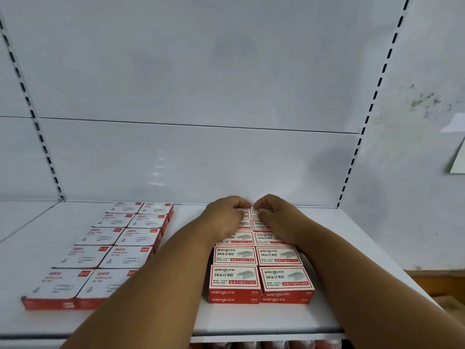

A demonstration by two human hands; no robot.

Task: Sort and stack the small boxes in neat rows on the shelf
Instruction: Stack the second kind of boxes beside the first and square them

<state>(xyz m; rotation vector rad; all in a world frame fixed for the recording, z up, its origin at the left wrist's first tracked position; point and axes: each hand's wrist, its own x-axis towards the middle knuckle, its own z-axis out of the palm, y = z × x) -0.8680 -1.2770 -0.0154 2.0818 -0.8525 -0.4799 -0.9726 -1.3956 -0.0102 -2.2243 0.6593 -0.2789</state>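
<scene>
On the white shelf [176, 321] stand two blocks of small red-and-white boxes. The staple boxes [259, 273] form two columns, two layers high at the front, on the right half. The paper clip boxes [110, 250] lie in two columns on the left. Both my hands reach to the back of the staple block. My left hand [224, 217] rests curled over the rear box of the left column. My right hand [274, 217] lies curled over the rear box of the right column. Their fingertips nearly meet at the back panel. Whether either hand grips a box is hidden.
A white back panel [196, 96] rises behind the shelf, with slotted uprights [372, 102] at both sides. A grey wall [427, 122] with a paper sheet [459, 157] is at right. Bare shelf lies between the two blocks and along the front edge. Red goods show below the shelf.
</scene>
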